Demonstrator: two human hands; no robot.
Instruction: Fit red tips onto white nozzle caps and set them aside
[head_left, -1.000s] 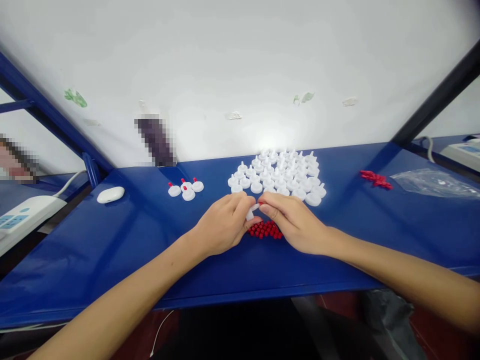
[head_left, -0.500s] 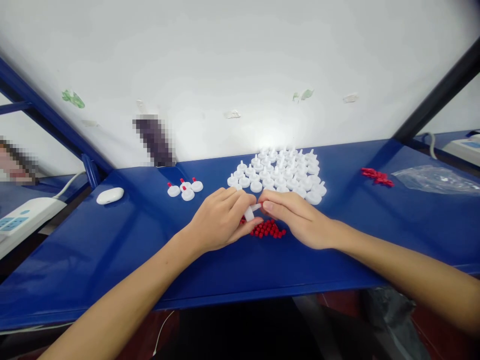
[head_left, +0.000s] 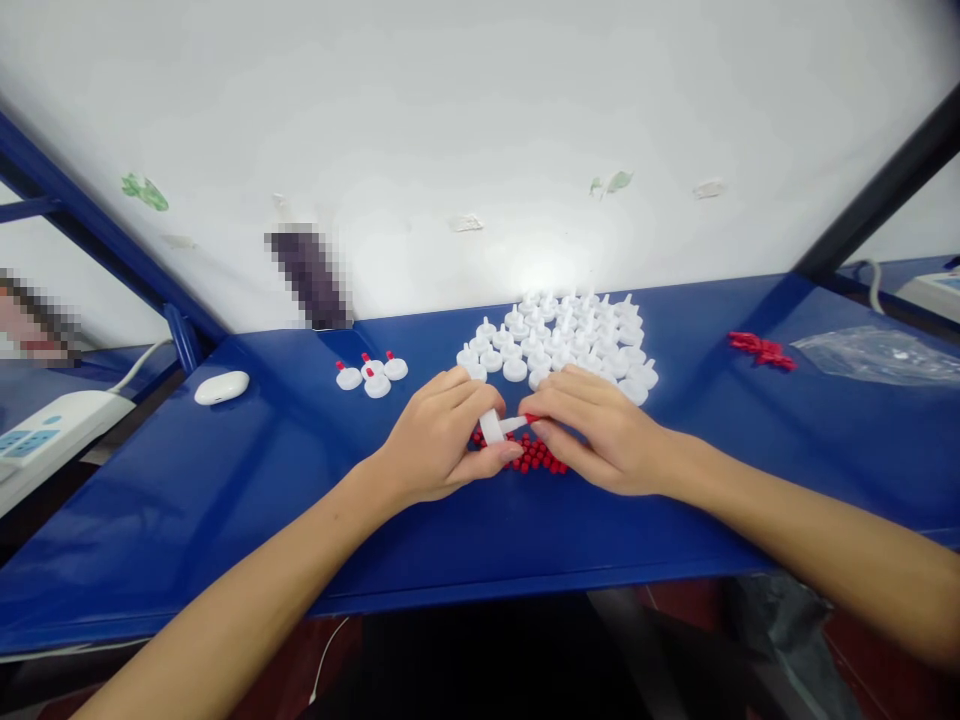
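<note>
Between the thumb and fingers of my left hand (head_left: 442, 435) is a white nozzle cap (head_left: 493, 427), its spout pointing right. My right hand (head_left: 604, 430) pinches a small red tip cap (head_left: 532, 418) at the end of that spout. How far the red cap sits over the spout is hidden by my fingers. Below both hands lies a pile of loose red tip caps (head_left: 536, 455), partly covered by my left thumb. Behind my hands stands a crowd of white nozzle caps (head_left: 570, 340) with bare spouts, mostly upright.
Several white nozzle caps with red tips (head_left: 376, 384) stand left on the blue table (head_left: 450, 550). A white earphone case (head_left: 222, 387) and a power strip (head_left: 52, 435) lie farther left. Red pieces (head_left: 761, 350) and a clear plastic bag (head_left: 877, 355) lie right.
My left hand has tilted slightly, so more of the white nozzle cap shows. My right fingers have shifted a little right with the red tip cap at the spout.
</note>
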